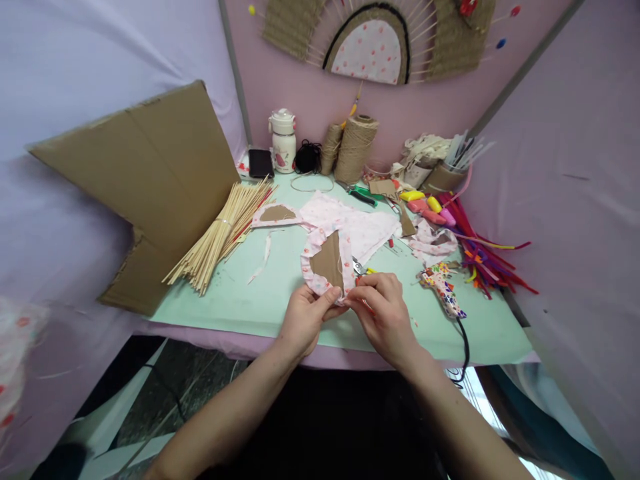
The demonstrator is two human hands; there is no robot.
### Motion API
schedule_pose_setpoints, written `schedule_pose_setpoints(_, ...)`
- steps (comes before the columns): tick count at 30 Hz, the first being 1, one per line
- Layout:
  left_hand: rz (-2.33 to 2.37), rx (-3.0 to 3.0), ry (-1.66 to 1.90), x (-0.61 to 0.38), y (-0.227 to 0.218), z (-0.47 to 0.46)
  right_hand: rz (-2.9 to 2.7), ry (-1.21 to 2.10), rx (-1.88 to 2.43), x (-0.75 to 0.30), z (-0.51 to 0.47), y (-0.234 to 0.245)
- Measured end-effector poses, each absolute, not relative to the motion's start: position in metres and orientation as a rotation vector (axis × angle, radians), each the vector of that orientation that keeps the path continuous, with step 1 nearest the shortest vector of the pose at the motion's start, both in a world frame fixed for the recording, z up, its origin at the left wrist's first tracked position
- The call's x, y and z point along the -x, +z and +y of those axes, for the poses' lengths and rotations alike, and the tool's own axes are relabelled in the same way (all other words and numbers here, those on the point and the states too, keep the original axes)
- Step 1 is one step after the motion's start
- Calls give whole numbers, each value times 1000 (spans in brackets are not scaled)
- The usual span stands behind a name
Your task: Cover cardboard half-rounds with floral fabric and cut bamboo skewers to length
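A half-round cardboard piece has its edges wrapped in pink-and-white printed fabric. My left hand grips its near end, thumb on top and fingers beneath. At the same near corner, the thumb and fingertips of my right hand pinch the folded fabric edge; whether a needle sits between them is too small to tell. Just beyond my right hand lie pliers, partly hidden. A second, similar half-round piece rests farther back, beside a loose sheet of the printed fabric.
Bundled wooden sticks and a large cardboard sheet occupy the left side. Twine spools and a white bottle stand at the back. A patterned glue gun and pipe cleaners lie on the right.
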State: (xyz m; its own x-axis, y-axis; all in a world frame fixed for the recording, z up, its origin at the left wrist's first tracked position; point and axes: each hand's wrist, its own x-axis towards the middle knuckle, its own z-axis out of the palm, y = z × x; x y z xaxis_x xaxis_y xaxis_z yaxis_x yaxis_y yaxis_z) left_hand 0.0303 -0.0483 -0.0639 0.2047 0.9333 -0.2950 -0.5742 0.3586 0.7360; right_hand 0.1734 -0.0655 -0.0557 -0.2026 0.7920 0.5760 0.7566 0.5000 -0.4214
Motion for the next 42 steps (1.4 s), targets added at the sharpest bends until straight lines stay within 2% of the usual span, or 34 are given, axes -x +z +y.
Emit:
schedule_pose_setpoints(5,824,-549,1067,-29,-66,-48,-1843,282,1332,-172,-68,-59)
schedule_pose_setpoints(11,804,-566,971,-31,-72,-48,-1403,1048,1382,-178,-63,-67)
schedule_pose_setpoints(21,730,-673,844,-31,-71,-46,-1152,1459,1259,-180,-60,-69)
schedule_pose_setpoints(30,792,-548,880,-30,-68,-47,-1318,1366,1246,-188,-74,-59)
schedule_pose_setpoints(37,762,-597,998,-35,-67,-49,-1408,1000,1348,-175,-81,-60)
schedule_pose_setpoints(42,756,-645,949,-30,-73,-50,-1381,1025,1320,-175,-77,-69)
